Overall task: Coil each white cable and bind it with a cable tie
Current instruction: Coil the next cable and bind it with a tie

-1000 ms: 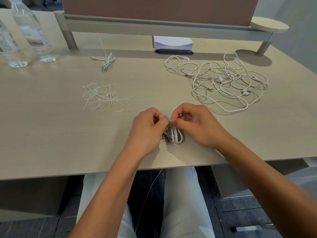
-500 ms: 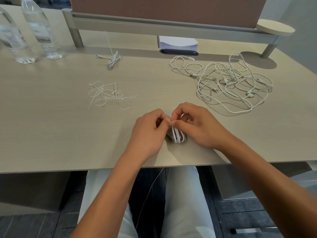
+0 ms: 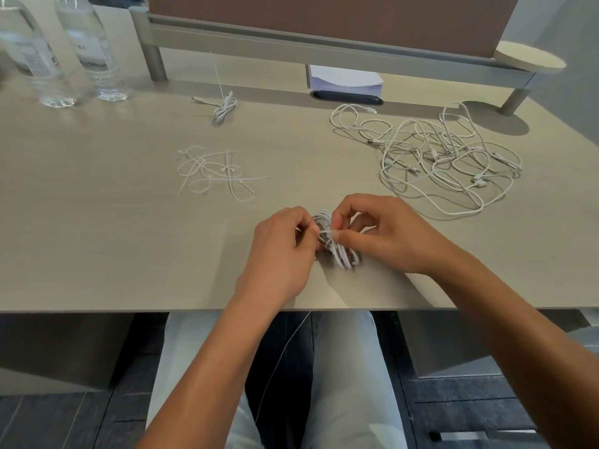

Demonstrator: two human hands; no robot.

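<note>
A coiled white cable [image 3: 340,252] lies on the desk near its front edge, between my two hands. A white cable tie [image 3: 325,234] crosses its middle. My left hand [image 3: 282,254] pinches one end of the tie at the coil's left side. My right hand [image 3: 379,234] pinches the tie at the coil with thumb and forefinger. A heap of loose white cables [image 3: 447,160] lies at the right. Several loose cable ties [image 3: 214,173] lie left of centre. One bound coil [image 3: 223,106] sits further back.
Two clear water bottles [image 3: 64,50] stand at the far left. A raised shelf [image 3: 324,50] runs along the back, with a paper pad [image 3: 345,81] beneath it. A thin white strand [image 3: 282,354] hangs below the desk's front edge [image 3: 97,311] over my lap.
My hands have drawn slightly apart, so more of the coil and the tie across it shows. The view has shifted a little.
</note>
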